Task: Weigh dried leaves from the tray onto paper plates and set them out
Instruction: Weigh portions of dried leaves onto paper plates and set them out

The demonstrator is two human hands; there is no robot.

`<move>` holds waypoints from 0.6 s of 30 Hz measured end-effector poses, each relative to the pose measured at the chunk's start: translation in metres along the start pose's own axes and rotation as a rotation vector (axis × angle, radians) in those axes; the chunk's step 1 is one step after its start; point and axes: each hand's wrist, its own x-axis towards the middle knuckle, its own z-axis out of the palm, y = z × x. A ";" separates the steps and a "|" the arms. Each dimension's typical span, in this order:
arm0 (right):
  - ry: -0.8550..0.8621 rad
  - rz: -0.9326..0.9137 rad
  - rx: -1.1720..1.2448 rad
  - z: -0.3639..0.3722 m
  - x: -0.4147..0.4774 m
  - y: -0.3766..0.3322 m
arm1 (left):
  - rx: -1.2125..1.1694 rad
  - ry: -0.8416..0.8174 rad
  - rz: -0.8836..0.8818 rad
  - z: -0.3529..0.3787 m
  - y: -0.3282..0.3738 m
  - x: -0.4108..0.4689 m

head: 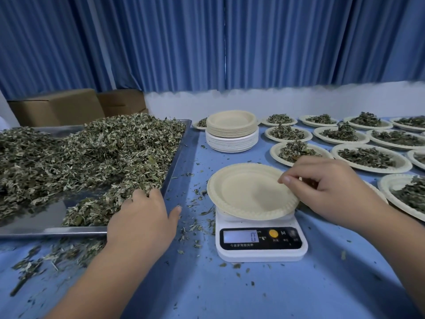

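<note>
Left hand (143,217), grip hidden, digs into dried green leaves (92,153); right hand (326,187) pinches round beige paper plate (248,192), best released before weighing.

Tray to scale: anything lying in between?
Head view: only blue table with scattered leaf crumbs between tray and scale; thumb of the left hand pokes in.

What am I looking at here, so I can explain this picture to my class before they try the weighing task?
No machine: one camera on a person's head looks down at their bare hands. The left hand rests in dried leaves piled on a metal tray. The fingers of the right hand seem to pinch the rim of an empty paper plate on a small scale reading 0. Behind stand a stack of spare plates and filled plates on the blue table.
</note>
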 end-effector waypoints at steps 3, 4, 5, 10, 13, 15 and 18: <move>0.000 0.011 0.010 -0.001 0.000 -0.001 | -0.069 0.022 -0.003 -0.001 -0.007 0.004; -0.001 0.015 0.014 -0.001 0.000 -0.001 | -0.079 0.034 -0.004 -0.001 -0.008 0.005; -0.003 0.019 0.018 -0.001 0.000 -0.001 | -0.076 0.047 -0.001 -0.001 -0.008 0.005; -0.004 0.027 0.019 0.000 -0.001 0.001 | -0.100 0.094 0.011 -0.001 -0.008 0.006; -0.004 0.029 0.023 0.000 0.000 0.002 | -0.185 0.102 -0.007 -0.001 -0.014 0.011; 0.002 0.025 0.025 0.000 0.000 0.002 | -0.234 0.108 -0.013 0.000 -0.019 0.016; 0.004 0.023 0.023 0.000 0.000 0.003 | -0.314 0.091 -0.024 0.000 -0.024 0.022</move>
